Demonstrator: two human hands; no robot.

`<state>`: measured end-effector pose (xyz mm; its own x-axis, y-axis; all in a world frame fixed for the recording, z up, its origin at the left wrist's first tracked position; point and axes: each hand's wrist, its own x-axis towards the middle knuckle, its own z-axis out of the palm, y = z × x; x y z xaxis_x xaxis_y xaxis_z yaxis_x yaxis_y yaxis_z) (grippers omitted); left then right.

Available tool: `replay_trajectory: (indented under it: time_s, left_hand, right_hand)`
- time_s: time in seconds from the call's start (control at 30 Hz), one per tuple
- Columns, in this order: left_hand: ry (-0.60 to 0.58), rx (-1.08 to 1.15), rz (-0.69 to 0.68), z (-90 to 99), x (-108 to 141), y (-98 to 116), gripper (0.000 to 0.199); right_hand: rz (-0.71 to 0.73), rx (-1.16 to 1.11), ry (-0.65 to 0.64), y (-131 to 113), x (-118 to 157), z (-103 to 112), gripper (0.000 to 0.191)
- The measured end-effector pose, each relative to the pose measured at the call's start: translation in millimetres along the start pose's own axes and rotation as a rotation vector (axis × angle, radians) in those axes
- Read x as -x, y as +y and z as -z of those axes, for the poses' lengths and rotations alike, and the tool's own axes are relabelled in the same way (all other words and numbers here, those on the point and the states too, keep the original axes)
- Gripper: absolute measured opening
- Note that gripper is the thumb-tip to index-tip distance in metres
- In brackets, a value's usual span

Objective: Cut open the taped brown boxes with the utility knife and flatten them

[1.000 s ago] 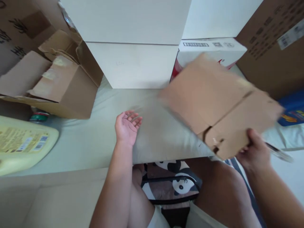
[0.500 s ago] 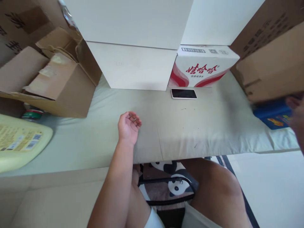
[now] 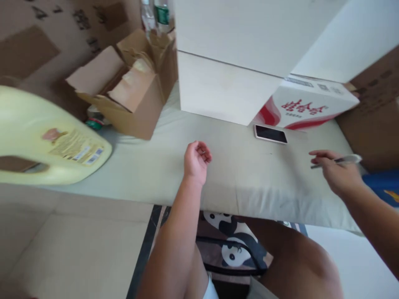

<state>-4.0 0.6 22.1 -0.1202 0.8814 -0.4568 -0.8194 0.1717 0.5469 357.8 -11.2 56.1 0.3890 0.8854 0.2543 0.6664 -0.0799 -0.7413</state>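
My left hand [image 3: 197, 161] rests palm up on the pale cloth cover [image 3: 158, 166], fingers loosely curled with nothing in them. Over the right part of the cloth, my right hand [image 3: 341, 174] grips a slim tool with a rounded whitish end [image 3: 353, 159]. A thin dark tip pokes out on its finger side; blur hides its exact kind. A phone [image 3: 270, 134] with a dark screen lies between the hands, farther back. Close to my right wrist is a blue box [image 3: 385, 187], partly hidden by the arm.
White boxes [image 3: 227, 91] and a red-and-white carton [image 3: 307, 106] stand along the back. On the left are an open cardboard box [image 3: 140, 112], a bottle with a green cap [image 3: 94, 123] and a large pale-yellow jug [image 3: 75, 137]. Brown cardboard [image 3: 374, 120] borders the right side.
My right hand has come in from the right edge, beside the blue box, and now shows the slim tool. The view has turned left; my left hand keeps its pose.
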Motion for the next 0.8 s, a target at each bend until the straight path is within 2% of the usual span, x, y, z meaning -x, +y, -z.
replay_trajectory:
  time_s: [0.07, 0.13, 0.27, 0.3, 0.37, 0.43, 0.47, 0.53, 0.63, 0.7, 0.8]
  left_hand:
    - [0.007, 0.06, -0.022, 4.3, 1, 5, 0.021]
    - [0.041, 0.118, -0.051, 8.8, 1, 11, 0.02]
    - [0.129, 0.18, -0.079, 16.3, -3, 22, 0.021]
    - [0.15, 0.191, -0.082, 17.8, -5, 24, 0.021]
    - [0.18, 0.21, -0.092, 20.5, -7, 29, 0.023]
    - [0.204, 0.212, -0.099, 23.4, -9, 34, 0.025]
    - [0.212, 0.203, -0.106, 24.9, -10, 36, 0.026]
    - [0.213, 0.185, -0.13, 28.2, -11, 39, 0.026]
    - [0.204, 0.182, -0.16, 32.9, -11, 44, 0.025]
    - [0.213, 0.191, -0.165, 36.3, -11, 47, 0.025]
    - [0.285, 0.213, -0.236, 44.9, -13, 51, 0.025]
  right_hand:
    - [0.006, 0.01, -0.167, -37, 4, -27, 0.012]
    - [0.067, 0.004, -0.331, -76, 8, -64, 0.016]
    - [0.279, -0.029, -0.561, -160, 17, -155, 0.034]
    - [0.35, -0.037, -0.614, -183, 20, -178, 0.04]
    - [0.632, 0.044, -0.734, -232, 29, -220, 0.058]
    - [0.821, 0.158, -0.746, -280, 38, -253, 0.074]
    - [0.868, 0.242, -0.733, -303, 42, -266, 0.08]
    - [0.922, 0.415, -0.744, -339, 48, -286, 0.087]
    - [0.958, 0.582, -0.746, -367, 52, -301, 0.074]
    - [0.971, 0.606, -0.706, -370, 51, -303, 0.057]
    - [0.975, 0.526, -0.618, -354, 45, -292, 0.033]
